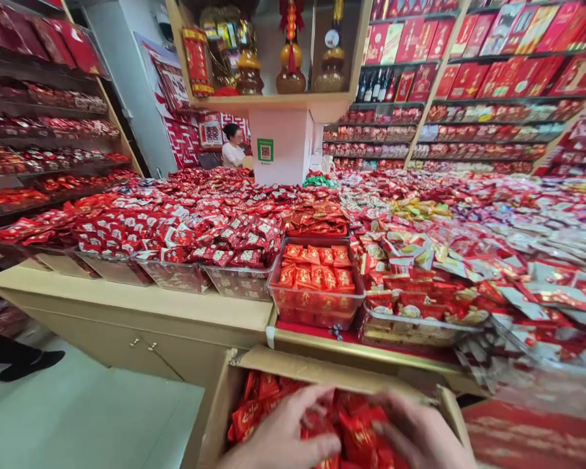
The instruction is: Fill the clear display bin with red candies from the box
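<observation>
Both my hands reach into an open cardboard box [254, 363] at the bottom of the view, which is full of small red candy packets [254, 407]. My left hand [286, 433] lies on the packets with its fingers curled around some of them. My right hand [417, 433] rests on the packets beside it, fingers bent down into the pile. Just beyond the box a clear plastic bin [316, 301] holds rows of red and orange packets on the display counter.
A wide counter [141, 306] carries several clear bins heaped with red wrapped sweets. Shelves of red boxes line both walls. A white pillar [279, 146] with a green code sign stands at the back, a seated person [232, 146] beside it. Someone's black shoe [29, 365] is at left.
</observation>
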`<act>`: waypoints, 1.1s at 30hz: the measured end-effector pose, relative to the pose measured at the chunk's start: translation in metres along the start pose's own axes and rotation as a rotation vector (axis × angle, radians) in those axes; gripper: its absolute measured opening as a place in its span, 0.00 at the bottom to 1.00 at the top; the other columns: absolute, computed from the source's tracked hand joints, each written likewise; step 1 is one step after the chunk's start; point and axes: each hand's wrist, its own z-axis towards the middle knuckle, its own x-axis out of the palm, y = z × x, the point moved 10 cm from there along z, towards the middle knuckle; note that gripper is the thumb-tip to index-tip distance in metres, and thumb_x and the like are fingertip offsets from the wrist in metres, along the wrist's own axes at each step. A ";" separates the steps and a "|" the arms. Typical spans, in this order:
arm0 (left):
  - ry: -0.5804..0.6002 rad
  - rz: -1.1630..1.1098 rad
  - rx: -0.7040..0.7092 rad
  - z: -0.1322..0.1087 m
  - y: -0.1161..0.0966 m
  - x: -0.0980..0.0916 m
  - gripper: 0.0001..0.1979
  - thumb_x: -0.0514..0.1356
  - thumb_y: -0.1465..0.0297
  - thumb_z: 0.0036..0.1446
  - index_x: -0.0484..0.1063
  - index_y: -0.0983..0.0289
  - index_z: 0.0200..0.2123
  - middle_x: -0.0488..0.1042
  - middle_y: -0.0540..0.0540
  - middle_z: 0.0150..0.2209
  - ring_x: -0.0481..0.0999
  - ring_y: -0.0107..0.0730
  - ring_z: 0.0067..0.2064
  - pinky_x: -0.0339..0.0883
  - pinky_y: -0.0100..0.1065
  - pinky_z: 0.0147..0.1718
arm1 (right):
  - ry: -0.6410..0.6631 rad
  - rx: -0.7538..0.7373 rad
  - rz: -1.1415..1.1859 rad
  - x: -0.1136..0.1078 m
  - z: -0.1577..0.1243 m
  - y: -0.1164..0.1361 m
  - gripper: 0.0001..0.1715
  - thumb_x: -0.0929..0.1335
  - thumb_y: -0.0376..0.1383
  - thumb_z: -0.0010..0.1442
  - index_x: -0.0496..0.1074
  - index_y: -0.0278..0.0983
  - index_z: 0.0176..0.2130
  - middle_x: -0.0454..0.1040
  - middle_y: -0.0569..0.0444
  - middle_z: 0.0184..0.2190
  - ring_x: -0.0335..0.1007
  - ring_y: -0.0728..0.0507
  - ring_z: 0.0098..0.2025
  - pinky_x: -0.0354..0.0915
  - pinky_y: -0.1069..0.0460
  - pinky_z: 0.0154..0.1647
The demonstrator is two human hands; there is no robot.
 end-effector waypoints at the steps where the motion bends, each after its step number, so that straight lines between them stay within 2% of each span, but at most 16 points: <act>1: 0.020 -0.082 -0.023 0.004 -0.007 0.005 0.31 0.61 0.63 0.44 0.58 0.59 0.53 0.66 0.56 0.49 0.68 0.34 0.44 0.62 0.31 0.41 | 0.000 -0.010 0.096 -0.006 0.003 0.014 0.07 0.63 0.38 0.52 0.68 0.38 0.32 0.73 0.55 0.27 0.68 0.46 0.29 0.63 0.54 0.30; 3: 0.057 -0.225 -0.056 0.012 -0.017 0.014 0.26 0.59 0.62 0.46 0.63 0.64 0.49 0.72 0.56 0.41 0.71 0.33 0.38 0.64 0.31 0.35 | -0.043 -0.008 0.266 -0.017 0.013 0.034 0.10 0.63 0.41 0.52 0.67 0.36 0.30 0.69 0.57 0.23 0.63 0.49 0.26 0.60 0.55 0.26; 6: 0.001 -0.420 -0.102 0.020 -0.023 0.012 0.18 0.57 0.62 0.49 0.70 0.66 0.40 0.74 0.54 0.31 0.73 0.29 0.29 0.61 0.26 0.24 | -0.125 0.017 0.535 -0.019 0.025 0.041 0.11 0.65 0.42 0.52 0.67 0.35 0.30 0.65 0.59 0.21 0.58 0.52 0.23 0.57 0.57 0.24; 10: -0.091 -0.632 -0.134 0.018 -0.020 0.005 0.16 0.59 0.64 0.48 0.70 0.66 0.40 0.74 0.54 0.29 0.73 0.27 0.28 0.59 0.23 0.22 | -0.149 0.070 0.784 -0.007 0.029 0.037 0.12 0.66 0.42 0.51 0.67 0.36 0.34 0.68 0.58 0.25 0.60 0.53 0.24 0.58 0.58 0.24; 13: -0.116 -0.745 -0.146 0.014 -0.015 0.006 0.16 0.59 0.65 0.49 0.69 0.66 0.42 0.75 0.54 0.30 0.73 0.26 0.29 0.60 0.22 0.23 | -0.118 0.094 0.837 0.001 0.031 0.037 0.11 0.67 0.41 0.50 0.68 0.35 0.30 0.68 0.59 0.21 0.60 0.53 0.22 0.58 0.58 0.22; 15: -0.114 -0.834 -0.162 0.013 -0.012 0.009 0.16 0.59 0.65 0.50 0.68 0.65 0.42 0.75 0.55 0.32 0.74 0.28 0.31 0.61 0.23 0.24 | -0.151 0.086 0.866 -0.001 0.033 0.035 0.10 0.67 0.41 0.50 0.68 0.35 0.28 0.68 0.60 0.19 0.59 0.54 0.21 0.57 0.58 0.22; 18: -0.039 -0.997 -0.247 0.011 -0.009 0.019 0.19 0.53 0.58 0.53 0.66 0.65 0.43 0.74 0.58 0.35 0.74 0.30 0.31 0.61 0.24 0.25 | -0.188 0.055 0.915 -0.004 0.036 0.032 0.08 0.68 0.39 0.50 0.69 0.36 0.29 0.70 0.59 0.22 0.61 0.53 0.24 0.59 0.58 0.25; 20: 0.033 -1.068 -0.311 0.008 -0.011 0.027 0.20 0.50 0.57 0.54 0.66 0.66 0.43 0.74 0.60 0.35 0.74 0.28 0.30 0.61 0.24 0.24 | -0.218 0.044 0.914 -0.006 0.037 0.030 0.08 0.68 0.39 0.49 0.70 0.36 0.29 0.71 0.58 0.25 0.63 0.52 0.26 0.61 0.57 0.28; 22: 0.010 -1.069 -0.315 0.008 -0.011 0.025 0.15 0.55 0.63 0.53 0.67 0.66 0.40 0.73 0.57 0.34 0.72 0.23 0.28 0.60 0.22 0.23 | -0.255 0.065 0.908 -0.006 0.036 0.027 0.09 0.69 0.39 0.48 0.70 0.37 0.32 0.71 0.57 0.28 0.63 0.52 0.27 0.62 0.56 0.30; 24: -0.139 -0.982 -0.233 0.011 -0.011 0.010 0.12 0.60 0.70 0.49 0.67 0.65 0.38 0.72 0.53 0.33 0.71 0.20 0.27 0.60 0.21 0.25 | -0.269 0.101 0.963 -0.001 0.034 0.025 0.13 0.67 0.40 0.50 0.69 0.39 0.37 0.71 0.56 0.31 0.63 0.52 0.27 0.62 0.55 0.29; 27: -0.308 -0.789 -0.054 0.014 -0.017 -0.008 0.14 0.62 0.75 0.45 0.65 0.65 0.37 0.72 0.51 0.32 0.72 0.24 0.32 0.64 0.25 0.32 | -0.217 0.107 1.118 0.014 0.032 0.029 0.16 0.66 0.42 0.51 0.66 0.40 0.40 0.70 0.56 0.30 0.62 0.51 0.26 0.62 0.55 0.26; 30: -0.307 -0.686 0.064 0.015 -0.024 -0.006 0.15 0.61 0.76 0.45 0.64 0.64 0.39 0.73 0.53 0.35 0.72 0.31 0.40 0.65 0.34 0.42 | -0.173 0.115 1.118 0.023 0.031 0.031 0.13 0.68 0.40 0.49 0.68 0.36 0.34 0.69 0.57 0.26 0.61 0.51 0.24 0.61 0.55 0.27; 33: -0.274 -0.621 0.112 0.011 -0.026 -0.003 0.19 0.59 0.77 0.47 0.62 0.62 0.44 0.70 0.55 0.43 0.69 0.34 0.46 0.61 0.37 0.47 | -0.175 0.141 1.061 0.024 0.030 0.024 0.11 0.68 0.40 0.49 0.68 0.34 0.31 0.69 0.56 0.24 0.60 0.51 0.24 0.60 0.55 0.27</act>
